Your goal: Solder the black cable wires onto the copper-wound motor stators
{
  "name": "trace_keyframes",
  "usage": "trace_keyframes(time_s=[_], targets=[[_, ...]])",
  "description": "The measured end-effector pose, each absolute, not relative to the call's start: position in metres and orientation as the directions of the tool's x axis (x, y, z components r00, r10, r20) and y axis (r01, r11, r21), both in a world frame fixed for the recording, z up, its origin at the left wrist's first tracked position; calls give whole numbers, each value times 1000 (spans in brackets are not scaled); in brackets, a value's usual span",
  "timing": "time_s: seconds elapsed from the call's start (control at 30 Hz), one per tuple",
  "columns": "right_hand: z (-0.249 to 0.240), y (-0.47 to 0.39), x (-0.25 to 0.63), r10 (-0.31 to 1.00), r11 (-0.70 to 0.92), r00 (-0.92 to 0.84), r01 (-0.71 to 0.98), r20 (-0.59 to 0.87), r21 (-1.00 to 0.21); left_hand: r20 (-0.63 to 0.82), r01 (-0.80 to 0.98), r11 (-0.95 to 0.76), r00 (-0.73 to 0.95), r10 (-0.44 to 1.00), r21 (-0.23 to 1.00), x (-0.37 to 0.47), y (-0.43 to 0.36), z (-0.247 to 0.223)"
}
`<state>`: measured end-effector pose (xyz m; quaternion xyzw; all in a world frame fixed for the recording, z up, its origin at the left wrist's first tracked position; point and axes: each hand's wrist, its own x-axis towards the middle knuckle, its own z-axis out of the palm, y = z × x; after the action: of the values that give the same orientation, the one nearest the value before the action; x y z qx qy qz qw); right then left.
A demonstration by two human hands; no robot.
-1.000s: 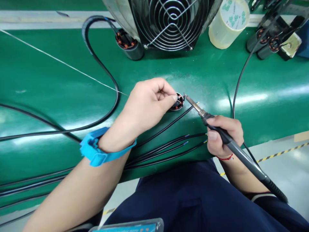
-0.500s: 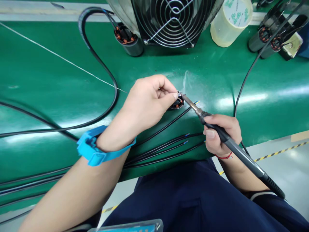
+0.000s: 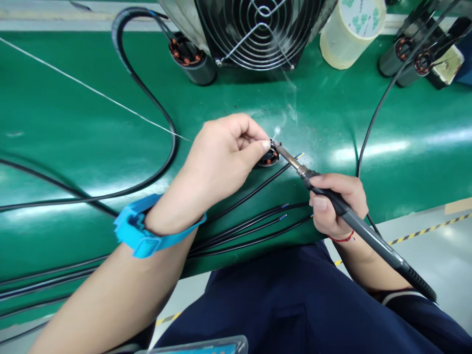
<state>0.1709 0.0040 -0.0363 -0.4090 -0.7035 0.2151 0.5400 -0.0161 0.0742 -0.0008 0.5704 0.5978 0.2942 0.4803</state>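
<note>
My right hand (image 3: pixel 339 204) is wrapped round the dark handle of a soldering iron (image 3: pixel 374 242). Its metal tip rests at the rim of a small round motor part with copper windings (image 3: pixel 272 158). My left hand (image 3: pixel 224 157) is closed in a pinch at that same rim, close to the tip. A thin pale solder wire (image 3: pixel 110 96) runs from the upper left to behind this hand, and a short end shows at the fingertips. Wisps of smoke rise from the joint. My fingers hide the left side of the motor part.
A fan with a wire grille (image 3: pixel 263 34) stands at the back. Beside it are a wired motor can (image 3: pixel 197 69) and a tape roll (image 3: pixel 337 46). More motor cans (image 3: pixel 391 64) stand at right. Black cables (image 3: pixel 239 236) with stripped ends lie along the front of the green mat (image 3: pixel 324 113).
The smoke has drifted up towards the fan. The iron's tip has shifted very slightly left along the rim. Both hands keep their grip, and the view has moved a little.
</note>
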Motion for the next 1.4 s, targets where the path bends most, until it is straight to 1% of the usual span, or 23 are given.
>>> trace_keyframes(time_s=[0.23, 0.43, 0.63, 0.73, 0.8, 0.87, 0.97, 1.03, 1.23, 1.4], targets=[[-38, 4, 172, 803, 567, -38, 353, 595, -744, -234, 399, 163, 136, 963, 902, -16, 74, 0], [-39, 1, 172, 810, 566, -69, 349, 582, -747, -244, 414, 174, 123, 962, 894, -16, 74, 0], [-40, 1, 173, 833, 507, 27, 364, 553, -781, -252, 408, 184, 121, 960, 894, -16, 73, -2], [-32, 14, 174, 840, 511, -12, 355, 543, -783, -249, 401, 183, 117, 962, 898, -17, 73, -3], [-24, 27, 175, 868, 488, -65, 296, 492, -821, -247, 396, 179, 128, 960, 901, -17, 73, -4], [-15, 41, 176, 915, 404, -117, 254, 387, -879, -246, 391, 175, 138, 959, 904, -18, 74, -5], [-7, 59, 178, 948, 285, -233, 319, 216, -904, -243, 396, 168, 147, 959, 903, -19, 75, -8], [-10, 66, 177, 943, 261, -291, 355, 160, -898, -240, 403, 161, 154, 958, 901, -19, 75, -9], [-48, 68, 165, 940, 265, -276, 226, 199, -937, -239, 408, 151, 172, 956, 900, -21, 74, -11], [-65, 69, 164, 938, 208, -305, 126, 161, -970, -248, 410, 159, 176, 953, 898, -21, 74, -11]])
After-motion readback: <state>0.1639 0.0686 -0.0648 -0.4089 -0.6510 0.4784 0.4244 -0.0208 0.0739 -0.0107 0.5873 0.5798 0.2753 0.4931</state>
